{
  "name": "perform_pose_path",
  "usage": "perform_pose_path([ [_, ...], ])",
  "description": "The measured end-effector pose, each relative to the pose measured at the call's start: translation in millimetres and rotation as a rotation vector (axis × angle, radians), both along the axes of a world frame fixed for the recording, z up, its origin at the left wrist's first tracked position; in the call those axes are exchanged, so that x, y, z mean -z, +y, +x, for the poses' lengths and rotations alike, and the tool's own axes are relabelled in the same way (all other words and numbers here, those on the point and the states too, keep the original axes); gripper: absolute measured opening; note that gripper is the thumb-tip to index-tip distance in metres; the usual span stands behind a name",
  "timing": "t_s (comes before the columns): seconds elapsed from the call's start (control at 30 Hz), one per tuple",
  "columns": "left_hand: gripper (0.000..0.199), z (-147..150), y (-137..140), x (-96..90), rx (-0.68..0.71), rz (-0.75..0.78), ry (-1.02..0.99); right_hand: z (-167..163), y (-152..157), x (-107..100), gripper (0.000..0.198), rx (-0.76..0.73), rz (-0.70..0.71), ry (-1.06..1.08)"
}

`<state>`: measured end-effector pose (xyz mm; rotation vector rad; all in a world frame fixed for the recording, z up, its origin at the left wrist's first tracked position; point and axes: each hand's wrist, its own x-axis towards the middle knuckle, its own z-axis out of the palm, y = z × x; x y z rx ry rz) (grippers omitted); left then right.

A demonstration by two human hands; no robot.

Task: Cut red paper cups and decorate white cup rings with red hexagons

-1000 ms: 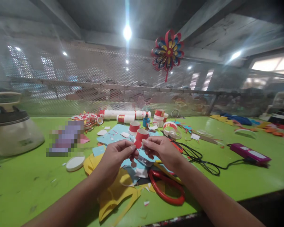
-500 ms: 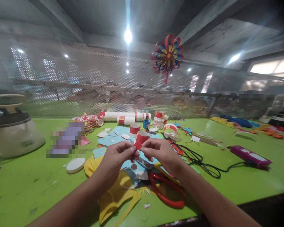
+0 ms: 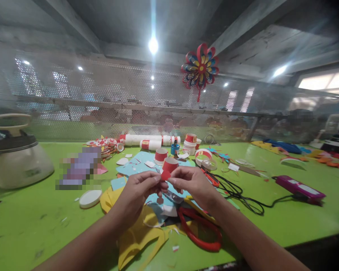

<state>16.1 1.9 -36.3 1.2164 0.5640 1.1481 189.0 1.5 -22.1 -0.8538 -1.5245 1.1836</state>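
A small piece of red paper (image 3: 165, 175) is pinched between both hands above the middle of the table. My left hand (image 3: 145, 188) grips its left edge between thumb and fingers. On the other side, my right hand (image 3: 190, 184) has its thumb and forefinger closed on the right edge. Just behind stands a red paper cup (image 3: 170, 164), its base partly hidden by the hands. Below the hands lie scissors with red handles (image 3: 199, 235), blades partly covered, on blue paper (image 3: 155, 201). Yellow sheet scraps (image 3: 141, 241) are spread under my left forearm.
A purple power strip (image 3: 299, 189) with a black cable (image 3: 251, 207) lies at right. White paper-cup stacks (image 3: 142, 140), a blue bottle (image 3: 174, 148) and a tape roll (image 3: 203, 157) stand behind. At left are a large white jug (image 3: 19, 165) and a round white lid (image 3: 90, 198).
Both hands stay nearly in place. The red paper has turned slightly and shows a little wider between the fingers. The whole view has shifted down a few pixels.
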Motion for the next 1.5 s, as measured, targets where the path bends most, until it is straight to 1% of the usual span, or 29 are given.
perform_pose_path([
  [0.17, 0.011, -0.6, 2.1, -1.4, -0.031, -0.014, -0.017, 1.4, -0.5, 0.8, 0.019, -0.035, -0.001, 0.010],
  [0.4, 0.011, -1.1, 0.0, -5.4, -0.024, -0.018, -0.051, 2.8, -2.3, 0.1, 0.016, -0.071, -0.016, 0.006],
  [0.5, 0.016, -0.5, 0.7, -4.9, -0.029, -0.035, -0.058, 3.1, -2.1, -0.1, 0.017, -0.080, -0.020, -0.002],
  [0.7, 0.018, -0.9, 3.4, -0.6, -0.051, 0.042, 0.008, 3.2, -0.4, -0.5, 0.016, -0.083, -0.029, -0.003],
  [1.0, 0.025, -2.7, 4.8, 2.7, -0.080, 0.103, 0.085, 4.0, 2.5, 0.9, 0.016, -0.091, -0.057, 0.025],
  [1.23, 0.026, -0.3, 7.6, 5.1, -0.062, 0.112, 0.069, 2.4, 1.6, 1.2, 0.016, -0.087, -0.070, 0.048],
  [1.5, 0.029, -0.7, 5.3, 4.0, -0.050, 0.112, 0.083, 4.1, 0.7, 0.8, 0.017, -0.120, -0.066, 0.057],
])
